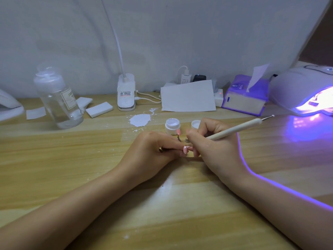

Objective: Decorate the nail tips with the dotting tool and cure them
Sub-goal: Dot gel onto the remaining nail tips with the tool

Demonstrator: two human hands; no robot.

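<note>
On the table (72,159), left hand (153,150) pinches nail tip (185,149); right hand (212,145) grips dotting tool (234,131).

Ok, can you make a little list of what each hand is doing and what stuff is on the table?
left hand: pinches a pink nail tip
right hand: grips the dotting tool, its working end at the nail tip
open jar: behind the hands, lid beside it
curing lamp: far right, glowing purple
also on table: clear bottle, tissue box, white spill
</note>
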